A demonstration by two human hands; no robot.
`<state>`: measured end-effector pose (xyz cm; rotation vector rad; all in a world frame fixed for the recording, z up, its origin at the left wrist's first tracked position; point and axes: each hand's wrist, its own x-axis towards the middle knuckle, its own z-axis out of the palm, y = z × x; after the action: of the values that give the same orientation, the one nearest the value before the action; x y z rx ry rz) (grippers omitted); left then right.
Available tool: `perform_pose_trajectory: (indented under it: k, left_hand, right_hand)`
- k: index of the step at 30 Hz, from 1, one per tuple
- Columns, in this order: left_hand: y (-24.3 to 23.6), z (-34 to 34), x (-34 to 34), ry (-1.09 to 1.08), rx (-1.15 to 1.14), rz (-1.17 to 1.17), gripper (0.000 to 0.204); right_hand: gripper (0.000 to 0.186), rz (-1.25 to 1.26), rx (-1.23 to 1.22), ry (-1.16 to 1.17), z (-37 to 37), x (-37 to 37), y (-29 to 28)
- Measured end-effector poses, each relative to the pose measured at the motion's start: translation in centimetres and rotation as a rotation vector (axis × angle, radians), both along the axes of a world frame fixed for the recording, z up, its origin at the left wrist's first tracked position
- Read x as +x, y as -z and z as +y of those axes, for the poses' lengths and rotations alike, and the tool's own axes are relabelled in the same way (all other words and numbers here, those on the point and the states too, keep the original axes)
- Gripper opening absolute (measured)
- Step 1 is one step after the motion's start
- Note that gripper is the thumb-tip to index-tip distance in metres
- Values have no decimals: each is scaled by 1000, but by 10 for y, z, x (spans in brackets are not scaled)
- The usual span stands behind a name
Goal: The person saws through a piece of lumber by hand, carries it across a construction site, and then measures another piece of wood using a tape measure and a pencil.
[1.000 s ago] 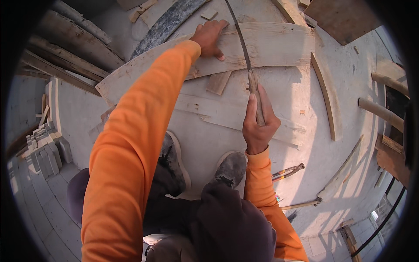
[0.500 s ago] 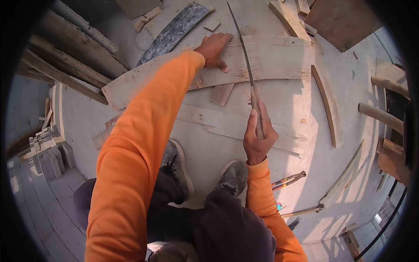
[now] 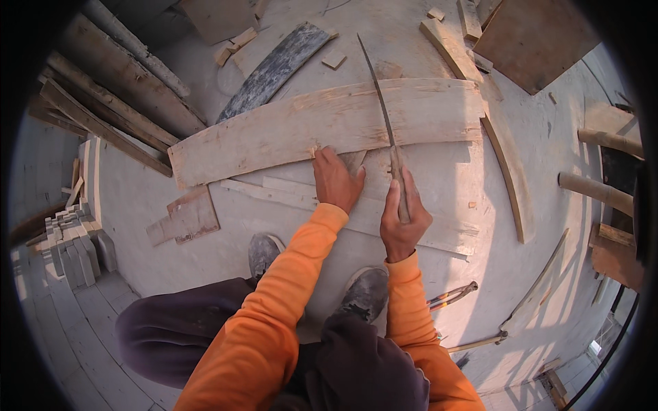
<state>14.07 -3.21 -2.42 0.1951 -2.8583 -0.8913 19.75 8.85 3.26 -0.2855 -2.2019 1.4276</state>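
A long, pale wooden plank (image 3: 274, 131) lies across the floor in front of me. My left hand (image 3: 338, 179) is at its near edge, fingers curled together at the edge and thumb apart; a small light bit of wood shows at the fingertips, which are partly hidden. To its right, my right hand (image 3: 406, 218) is closed around the wooden handle of a handsaw (image 3: 381, 99). The thin, dark blade points away from me and crosses above the plank's right half; whether its teeth touch the wood I cannot tell.
A dark-stained board (image 3: 277, 68) lies beyond the plank, and old timbers (image 3: 110, 96) lean at the far left. Nearer lie thin pale strips (image 3: 439, 229) and a scrap board (image 3: 195, 216). A curved batten (image 3: 510, 178), pincers (image 3: 456, 294) and a hammer (image 3: 480, 341) are on the right.
My left hand has come back from the plank's far side to its near edge. My left knee has swung outward. The right hand keeps its hold on the saw; the whole view has shifted slightly.
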Motion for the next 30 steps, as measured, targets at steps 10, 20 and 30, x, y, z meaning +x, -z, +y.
perform_pose_trajectory:
  k: [10, 20, 30]
  left_hand:
    - [1, 51, 14, -325, 185, -124, 61]
    - [3, 91, 15, -480, 242, -167, 59]
    - [14, -48, -121, 117, -446, 267, 53]
  right_hand:
    - [32, -7, -30, 23, 6, 3, 4]
    - [31, -43, 3, 85, 26, 7, 3]
    - [32, 6, 17, 78, 37, 4, -3]
